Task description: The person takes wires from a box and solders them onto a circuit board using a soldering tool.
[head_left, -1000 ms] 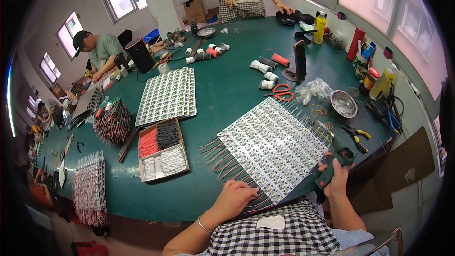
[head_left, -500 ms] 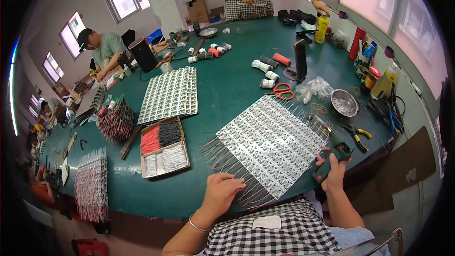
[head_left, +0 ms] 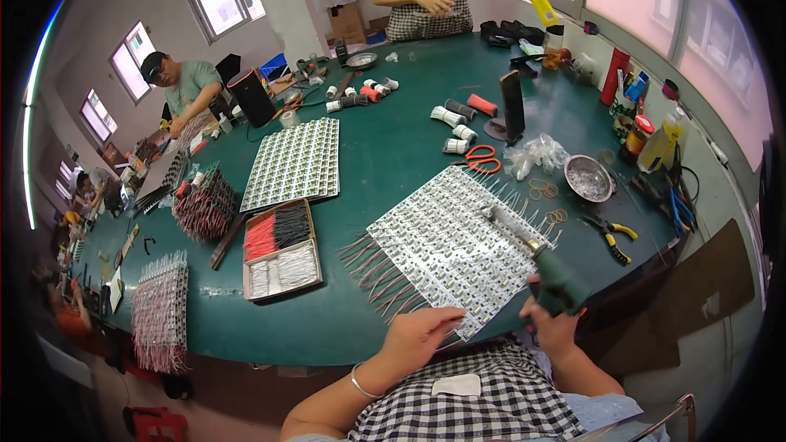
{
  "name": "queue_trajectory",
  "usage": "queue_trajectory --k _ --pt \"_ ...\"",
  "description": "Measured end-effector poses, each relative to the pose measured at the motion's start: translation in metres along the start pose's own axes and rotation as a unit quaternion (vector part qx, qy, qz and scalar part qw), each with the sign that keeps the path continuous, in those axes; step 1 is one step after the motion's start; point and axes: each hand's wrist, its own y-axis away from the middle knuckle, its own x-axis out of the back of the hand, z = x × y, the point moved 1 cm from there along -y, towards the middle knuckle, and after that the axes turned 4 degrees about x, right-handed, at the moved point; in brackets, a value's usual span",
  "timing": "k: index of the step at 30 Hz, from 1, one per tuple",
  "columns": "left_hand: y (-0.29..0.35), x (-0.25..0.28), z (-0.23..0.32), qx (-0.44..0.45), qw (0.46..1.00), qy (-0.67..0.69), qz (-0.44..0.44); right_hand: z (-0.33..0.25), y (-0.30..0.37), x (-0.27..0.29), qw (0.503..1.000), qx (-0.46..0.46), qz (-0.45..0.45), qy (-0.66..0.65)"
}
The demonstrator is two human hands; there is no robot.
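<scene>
Gripping the gun (head_left: 562,285), my right fingers (head_left: 537,313) swung it over the panel (head_left: 434,237); my left fingers (head_left: 440,317) reached its six o'clock corner, hold unclear.

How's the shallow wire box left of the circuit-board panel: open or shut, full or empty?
Open, well filled: no lid covers the box; red wires, black wires and white wires show inside.

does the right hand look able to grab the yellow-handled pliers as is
Probably not: the right hand holds the green tool, which it would likely have to put down first. Otherwise the way looks free, as the yellow-handled pliers lie uncovered nearby on the table.
</scene>
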Motion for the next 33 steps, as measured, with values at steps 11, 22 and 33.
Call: queue_trajectory --k 11,22,33 --pt "-0.059 -0.004 0.014 -0.129 0.988 -0.010 -0.084 -0.015 -0.042 -0.037 0.979 0.000 -0.142 0.145" --pt "-0.043 -0.026 0.014 -0.160 0.980 -0.037 -0.113 -0.008 -0.018 -0.018 0.976 -0.149 -0.158 -0.020" --pt "-0.065 -0.041 0.013 -0.179 0.971 -0.003 -0.156 -0.010 -0.023 -0.006 0.984 -0.132 -0.105 -0.054"
